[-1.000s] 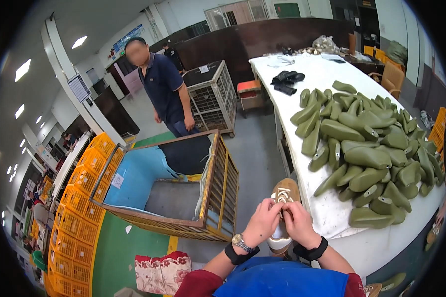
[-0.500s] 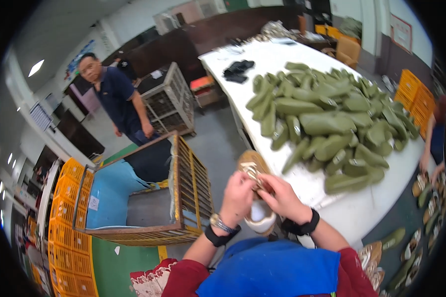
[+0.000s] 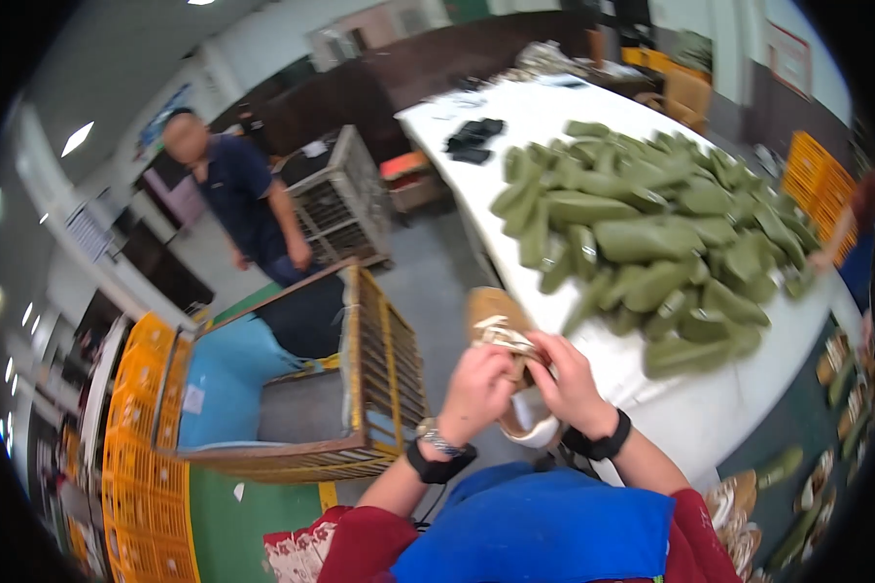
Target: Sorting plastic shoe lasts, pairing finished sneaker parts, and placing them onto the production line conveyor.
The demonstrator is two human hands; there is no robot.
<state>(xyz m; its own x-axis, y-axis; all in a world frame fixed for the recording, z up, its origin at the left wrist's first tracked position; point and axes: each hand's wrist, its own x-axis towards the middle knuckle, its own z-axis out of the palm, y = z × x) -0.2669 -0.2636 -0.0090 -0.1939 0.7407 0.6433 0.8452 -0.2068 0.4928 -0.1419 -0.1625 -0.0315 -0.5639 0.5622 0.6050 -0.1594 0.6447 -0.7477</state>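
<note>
At table edge | left hand [image 3: 476,384], right hand [image 3: 566,377] grasp tan shoe [image 3: 496,325] | wooden cart [image 3: 360,389]: blue sheet [image 3: 219,374]

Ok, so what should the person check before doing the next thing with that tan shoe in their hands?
1. Both hands on the shoe: ok. The left hand and right hand both grip the tan shoe with pale straps.
2. Shoe held over a surface: not ok. It hangs above the grey floor, beside the white table.
3. Room on the table edge: ok. A bare strip lies in front of the pile of green shoe-shaped forms.
4. Wooden-slatted cart clear of the elbows: ok, it stands to the left, apart.
5. The person in dark blue: ok, standing well beyond the cart.
6. Strap fastened: cannot tell, fingers cover it.
</note>
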